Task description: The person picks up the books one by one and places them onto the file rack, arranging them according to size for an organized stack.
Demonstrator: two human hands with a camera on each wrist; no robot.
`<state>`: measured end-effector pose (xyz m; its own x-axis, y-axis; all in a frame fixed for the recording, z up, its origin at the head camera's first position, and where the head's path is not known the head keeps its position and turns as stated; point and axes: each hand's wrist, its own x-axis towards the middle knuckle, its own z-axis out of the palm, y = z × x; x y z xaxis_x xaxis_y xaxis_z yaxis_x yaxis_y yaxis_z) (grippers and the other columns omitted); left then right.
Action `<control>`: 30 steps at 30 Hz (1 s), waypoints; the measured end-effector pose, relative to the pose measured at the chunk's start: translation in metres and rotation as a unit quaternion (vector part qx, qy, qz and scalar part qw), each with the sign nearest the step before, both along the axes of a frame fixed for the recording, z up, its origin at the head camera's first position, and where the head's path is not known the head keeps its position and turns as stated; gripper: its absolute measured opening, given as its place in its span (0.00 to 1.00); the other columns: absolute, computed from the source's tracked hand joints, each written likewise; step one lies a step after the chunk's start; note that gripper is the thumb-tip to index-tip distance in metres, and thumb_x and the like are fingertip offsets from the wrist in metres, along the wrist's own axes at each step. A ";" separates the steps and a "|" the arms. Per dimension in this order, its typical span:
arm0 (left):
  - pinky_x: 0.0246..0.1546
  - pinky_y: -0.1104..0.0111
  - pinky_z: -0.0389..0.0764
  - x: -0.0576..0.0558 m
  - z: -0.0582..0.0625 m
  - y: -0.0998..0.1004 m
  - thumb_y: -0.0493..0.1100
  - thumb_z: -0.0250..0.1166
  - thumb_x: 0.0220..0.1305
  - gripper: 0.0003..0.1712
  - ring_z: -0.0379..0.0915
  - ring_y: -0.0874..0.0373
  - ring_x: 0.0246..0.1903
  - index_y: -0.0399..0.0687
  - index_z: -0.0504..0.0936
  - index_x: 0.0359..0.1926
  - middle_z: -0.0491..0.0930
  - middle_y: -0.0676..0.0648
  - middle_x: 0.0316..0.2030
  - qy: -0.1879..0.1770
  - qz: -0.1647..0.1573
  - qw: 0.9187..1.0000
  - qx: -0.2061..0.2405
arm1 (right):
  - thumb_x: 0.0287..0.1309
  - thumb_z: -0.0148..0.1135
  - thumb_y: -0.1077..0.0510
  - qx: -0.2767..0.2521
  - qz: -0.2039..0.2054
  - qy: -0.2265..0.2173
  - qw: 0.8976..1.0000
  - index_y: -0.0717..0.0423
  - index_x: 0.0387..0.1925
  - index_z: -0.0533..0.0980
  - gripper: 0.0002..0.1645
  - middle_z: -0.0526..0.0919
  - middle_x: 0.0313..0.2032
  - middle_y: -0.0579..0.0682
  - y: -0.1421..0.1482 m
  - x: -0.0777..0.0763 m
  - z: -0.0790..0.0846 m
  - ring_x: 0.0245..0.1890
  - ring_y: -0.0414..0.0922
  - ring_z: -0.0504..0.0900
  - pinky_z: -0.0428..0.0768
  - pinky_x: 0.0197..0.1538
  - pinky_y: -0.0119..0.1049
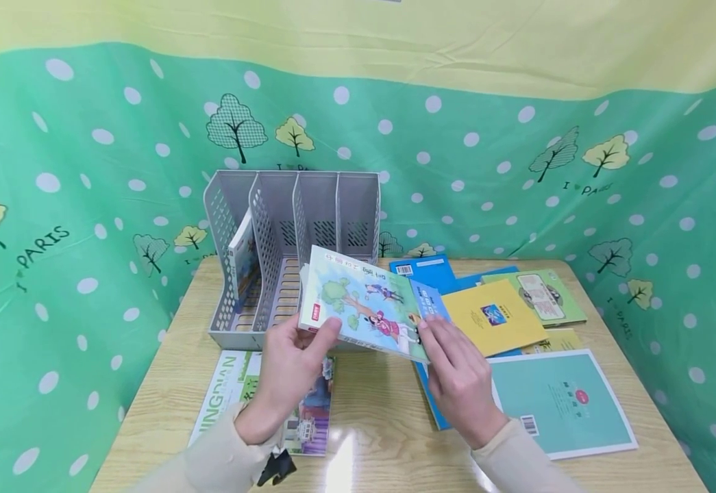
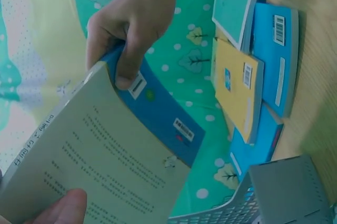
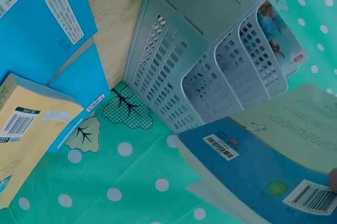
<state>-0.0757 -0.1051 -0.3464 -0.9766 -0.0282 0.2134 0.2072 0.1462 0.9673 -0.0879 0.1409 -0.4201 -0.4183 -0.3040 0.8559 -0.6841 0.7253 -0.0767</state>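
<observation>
**Picture-covered paperback riding in mid-air between two hands!**

And here it is: the paperback (image 1: 364,301) is hanging tilted above the table, just in front of the grey organizer, its illustrated cover facing up. The left hand (image 1: 290,373) is pinching one end, thumb pressing on the cover; the right hand (image 1: 459,376) is clamping the opposite end, fingers lying over the front, thumb pressing the blue part of the back. It's looking light, soft and bendy, with glossy covers probably a touch slippery, its corners likely creasing easily. The spine edge is offering the firmest hold; pinching only the loose side could be letting pages fan.

Moving outward, the grey organizer (image 1: 358,195) is standing behind, one book (image 1: 247,260) leaning in its leftmost compartment. Off right, a yellow book (image 1: 468,315) is lying among blue ones, a teal book (image 1: 567,390) nearer the front.
</observation>
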 end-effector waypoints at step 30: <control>0.09 0.67 0.78 -0.007 -0.009 0.002 0.42 0.58 0.69 0.12 0.85 0.54 0.32 0.41 0.83 0.47 0.85 0.41 0.37 -0.036 0.065 0.995 0.068 | 0.74 0.42 0.51 0.048 -0.014 -0.049 0.998 0.59 0.60 0.73 0.24 0.78 0.56 0.58 -0.024 0.007 -0.015 0.54 0.58 0.78 0.80 0.47 0.53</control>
<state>-0.0830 -0.1030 -0.3552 -0.9756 -0.1785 0.1278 0.1239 0.0330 0.9917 -0.0812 0.1174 -0.4356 -0.5087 -0.3691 0.7778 -0.6560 0.7513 -0.0725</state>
